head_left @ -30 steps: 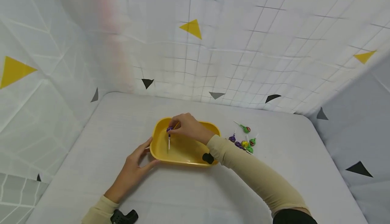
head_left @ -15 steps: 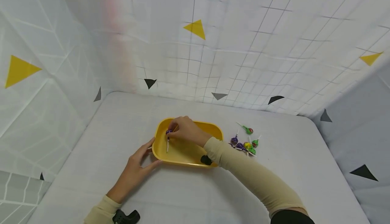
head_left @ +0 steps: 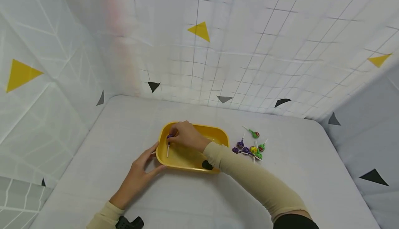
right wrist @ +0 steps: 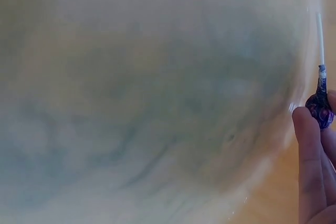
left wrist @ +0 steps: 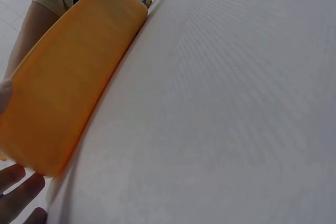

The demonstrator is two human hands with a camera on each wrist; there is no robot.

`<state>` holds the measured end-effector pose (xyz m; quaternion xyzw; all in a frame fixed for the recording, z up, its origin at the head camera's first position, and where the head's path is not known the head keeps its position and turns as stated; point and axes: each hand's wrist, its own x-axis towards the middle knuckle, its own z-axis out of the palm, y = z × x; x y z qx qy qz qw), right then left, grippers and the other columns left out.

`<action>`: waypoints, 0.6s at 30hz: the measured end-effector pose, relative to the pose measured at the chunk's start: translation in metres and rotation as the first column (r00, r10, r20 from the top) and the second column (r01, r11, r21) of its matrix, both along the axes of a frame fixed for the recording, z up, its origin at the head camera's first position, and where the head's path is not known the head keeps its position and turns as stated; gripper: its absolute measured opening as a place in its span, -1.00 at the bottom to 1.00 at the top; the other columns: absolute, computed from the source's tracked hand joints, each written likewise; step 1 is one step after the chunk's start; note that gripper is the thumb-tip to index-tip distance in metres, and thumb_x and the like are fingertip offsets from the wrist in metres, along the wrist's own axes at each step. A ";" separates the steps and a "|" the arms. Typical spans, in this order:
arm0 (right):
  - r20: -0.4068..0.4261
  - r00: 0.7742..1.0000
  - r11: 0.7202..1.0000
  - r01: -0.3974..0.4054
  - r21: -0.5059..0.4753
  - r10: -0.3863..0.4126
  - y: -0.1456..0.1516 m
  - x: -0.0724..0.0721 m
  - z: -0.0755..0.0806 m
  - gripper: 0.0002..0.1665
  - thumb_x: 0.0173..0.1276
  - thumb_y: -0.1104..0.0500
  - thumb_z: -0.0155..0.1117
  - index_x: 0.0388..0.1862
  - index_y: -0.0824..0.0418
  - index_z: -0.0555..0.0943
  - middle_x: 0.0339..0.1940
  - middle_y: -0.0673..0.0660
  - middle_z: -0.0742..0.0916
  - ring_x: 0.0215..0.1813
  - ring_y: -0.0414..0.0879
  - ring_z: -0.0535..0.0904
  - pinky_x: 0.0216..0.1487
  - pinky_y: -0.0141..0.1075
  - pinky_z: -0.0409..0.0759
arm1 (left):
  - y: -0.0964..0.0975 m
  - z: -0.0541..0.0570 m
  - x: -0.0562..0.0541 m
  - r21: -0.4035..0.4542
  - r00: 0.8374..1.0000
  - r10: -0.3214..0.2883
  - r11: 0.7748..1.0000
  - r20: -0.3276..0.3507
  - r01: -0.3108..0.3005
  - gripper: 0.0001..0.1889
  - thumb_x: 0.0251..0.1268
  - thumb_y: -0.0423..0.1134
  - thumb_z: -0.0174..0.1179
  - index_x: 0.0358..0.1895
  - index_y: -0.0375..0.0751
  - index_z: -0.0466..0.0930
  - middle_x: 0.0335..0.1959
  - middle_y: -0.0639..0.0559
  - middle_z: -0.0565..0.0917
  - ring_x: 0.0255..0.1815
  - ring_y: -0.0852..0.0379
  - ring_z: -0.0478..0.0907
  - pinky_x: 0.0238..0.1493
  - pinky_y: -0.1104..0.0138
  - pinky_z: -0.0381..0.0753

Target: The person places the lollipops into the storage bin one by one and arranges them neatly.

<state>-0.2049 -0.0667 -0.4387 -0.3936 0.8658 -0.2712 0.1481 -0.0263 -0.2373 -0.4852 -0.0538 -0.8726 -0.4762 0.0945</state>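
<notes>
A yellow tray (head_left: 182,158) with rounded corners rests on the white table. My right hand (head_left: 188,137) reaches into its left part and pinches a purple-wrapped lollipop (head_left: 168,145) by the head. The lollipop's white stick points toward the tray's near side. In the right wrist view, fingertips and thumb sit at the sides of the purple wrapper (right wrist: 319,109). Around the tray's near left corner, my left hand (head_left: 138,173) is spread, thumb along the front wall and fingers at the left end. The left wrist view shows the fingers touching the tray's outer wall (left wrist: 73,77).
To the right of the tray lies a loose group of lollipops: purple ones (head_left: 240,144), green ones (head_left: 255,134) and a yellow one (head_left: 253,149). White sheeting with grid lines and coloured triangles (head_left: 201,31) surrounds the table (head_left: 280,180) at the back and sides.
My right hand has shifted left and slightly nearer within the tray, taking the purple lollipop closer to the left wall. My left hand stays at the tray's corner.
</notes>
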 end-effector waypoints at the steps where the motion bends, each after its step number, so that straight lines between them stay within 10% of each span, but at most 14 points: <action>1: -0.003 1.000 1.000 -0.001 0.001 0.001 -0.001 0.000 -0.001 -0.75 0.38 -0.01 0.48 -0.14 0.14 0.79 -0.19 -0.01 0.86 -0.23 -0.28 0.69 -0.18 -0.54 0.67 | 0.000 0.000 0.000 0.002 1.000 0.001 1.000 0.001 -0.001 -0.09 0.27 -0.03 0.47 0.63 0.03 0.20 0.57 0.03 0.39 0.34 0.04 0.60 0.41 0.79 0.27; 18: -0.032 0.999 1.000 -0.027 0.013 0.028 -0.009 0.002 -0.008 -0.75 0.40 -0.01 0.46 -0.06 0.08 0.81 -0.21 -0.07 0.86 -0.24 -0.35 0.69 -0.17 -0.56 0.66 | 0.000 -0.001 0.000 -0.003 1.000 0.005 1.000 -0.004 -0.005 -0.10 0.27 -0.02 0.47 0.63 0.06 0.20 0.57 0.05 0.39 0.33 0.05 0.61 0.39 0.79 0.30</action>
